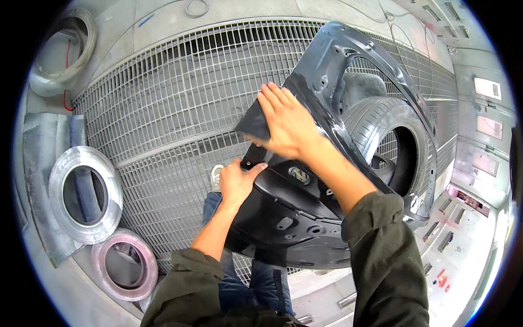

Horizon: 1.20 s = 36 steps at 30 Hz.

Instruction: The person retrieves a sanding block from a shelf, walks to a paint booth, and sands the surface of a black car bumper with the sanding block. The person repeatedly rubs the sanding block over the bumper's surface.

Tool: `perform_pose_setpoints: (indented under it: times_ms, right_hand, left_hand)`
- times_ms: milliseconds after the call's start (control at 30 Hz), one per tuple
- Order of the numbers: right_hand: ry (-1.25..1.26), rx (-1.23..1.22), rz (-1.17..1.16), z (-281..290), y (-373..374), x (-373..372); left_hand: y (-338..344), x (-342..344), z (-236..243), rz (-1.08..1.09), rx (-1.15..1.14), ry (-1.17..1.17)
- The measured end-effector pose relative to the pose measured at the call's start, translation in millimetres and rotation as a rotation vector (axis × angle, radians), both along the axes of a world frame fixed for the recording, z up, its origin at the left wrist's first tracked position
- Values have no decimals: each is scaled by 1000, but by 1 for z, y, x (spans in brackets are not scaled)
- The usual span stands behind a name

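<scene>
A glossy black car tailgate with a window opening lies tilted in front of me, its inner side showing. My left hand grips its left edge, thumb on top and the fingers partly hidden below. My right hand lies flat farther up the same edge, fingers stretched out, its thumb smeared by motion. Beneath that palm a dark flat corner juts out to the left; whether it belongs to the tailgate or is a separate sheet, I cannot tell. Through the window opening shows a tyre under the panel.
Metal floor grating spreads under and left of the panel. Along the left stand a silvery tyre, a pinkish tyre and another tyre farther off. A thin hose trails across the far right floor. My shoe is beside the panel.
</scene>
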State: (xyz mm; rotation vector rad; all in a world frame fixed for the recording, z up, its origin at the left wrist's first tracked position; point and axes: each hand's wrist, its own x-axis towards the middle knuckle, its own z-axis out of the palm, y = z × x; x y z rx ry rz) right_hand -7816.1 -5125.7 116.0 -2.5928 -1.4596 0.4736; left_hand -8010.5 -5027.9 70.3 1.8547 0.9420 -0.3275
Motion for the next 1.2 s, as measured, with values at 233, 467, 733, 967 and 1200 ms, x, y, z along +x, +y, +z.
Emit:
perform_pose_setpoints:
  times_ms: [233,467,733,967,1200]
  right_hand:
    - [12,-130,56,39,-9,-31]
    - [-90,-148,-178,31,23,10]
    - [32,-112,104,44,0,-8]
    - [-14,-23,-84,7,8,-22]
    - [146,-216,-44,124,-173,-91]
  left_hand:
    - [-1,-2,-6,-2,-30,-56]
    - [-1,-4,-7,-35,41,73]
    - [-3,-5,-7,24,-25,-3]
    - [2,-3,-9,18,-79,-27]
    - [-2,-1,-1,38,-60,-9]
